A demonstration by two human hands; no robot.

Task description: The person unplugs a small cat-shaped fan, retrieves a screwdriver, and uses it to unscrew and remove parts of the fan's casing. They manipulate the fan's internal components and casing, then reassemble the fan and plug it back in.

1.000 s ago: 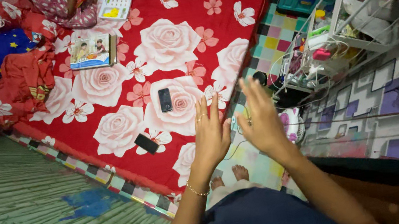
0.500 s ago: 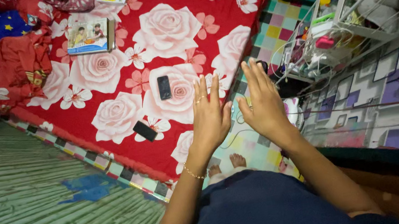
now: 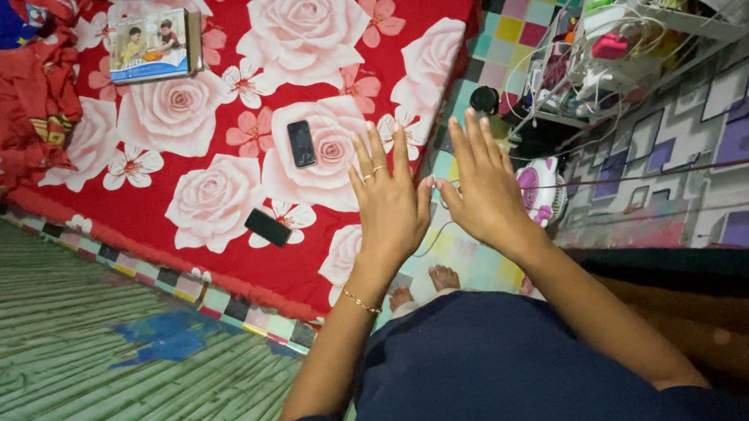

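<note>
I stand over a mattress with a red sheet (image 3: 207, 117) printed with large pink roses. My left hand (image 3: 389, 200) and my right hand (image 3: 485, 190) are stretched out side by side in front of me, fingers spread, backs up, holding nothing. Rings show on the left hand and a thin bracelet on its wrist. Two dark phones lie on the sheet: one (image 3: 302, 143) just beyond my left fingertips, another (image 3: 267, 227) to the left near the mattress edge. My bare feet (image 3: 427, 283) stand on a chequered floor.
A book (image 3: 152, 47) and crumpled red clothes (image 3: 20, 92) lie at the sheet's far left. A white wire rack (image 3: 654, 1) with small items stands at right, a pink-white fan (image 3: 542, 193) below it. A green striped mat (image 3: 41, 398) covers the floor at left.
Both hands stay raised and spread; they have drifted slightly apart and the view has tilted a little, bringing the mattress nearer the top of the frame.
</note>
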